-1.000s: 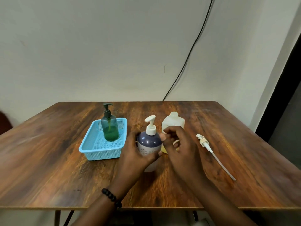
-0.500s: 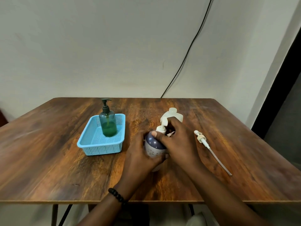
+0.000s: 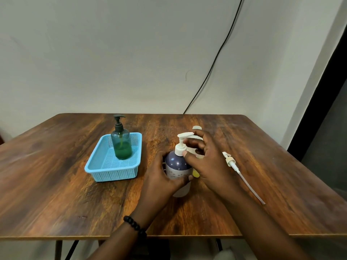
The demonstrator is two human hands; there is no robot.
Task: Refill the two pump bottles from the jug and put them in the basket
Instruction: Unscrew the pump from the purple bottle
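Note:
A purple-and-white pump bottle stands at the table's middle, its white pump head pointing right. My left hand grips its body from the left. My right hand is at its pump collar, thumb in front and curled fingers behind the neck. The white jug is mostly hidden behind my right hand; only its cap and a yellow lower corner show. A green pump bottle stands upright in the far part of the blue basket.
A loose white pump with a long dip tube lies on the table to the right of my right hand. A black cable hangs down the wall behind. The wooden table ends close to my body.
My right hand slid from over the pump head to its right side, so the white pump head shows again. The left hand keeps its hold on the bottle.

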